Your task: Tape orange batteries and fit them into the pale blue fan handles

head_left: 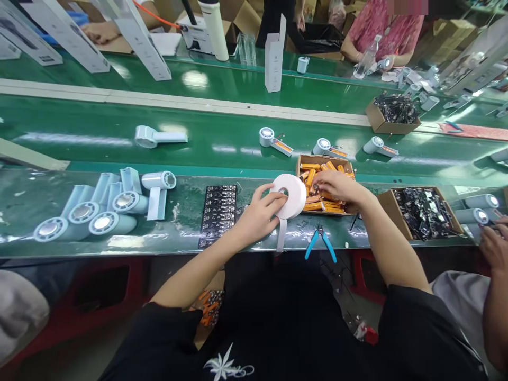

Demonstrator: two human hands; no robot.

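Observation:
My left hand (264,211) grips a roll of white tape (296,196), its fingers hooked into the core. A loose strip hangs from the roll toward the bench edge. My right hand (337,185) reaches into a cardboard box (325,212) full of orange battery cells (310,180). Its fingers are bent down among the cells; whether they pinch one is hidden. Blue-handled cutters (320,242) lie at the bench edge just below the box. A panel of black circuit boards (218,209) rests left of my left hand.
Several pale blue fan housings (111,222) stand on the left of the bench. A box of dark circuit parts (426,211) is at right, near a co-worker's hand (496,246). Fan units with orange cells (275,142) sit on the green belt (222,127). White cartons (273,63) stand beyond.

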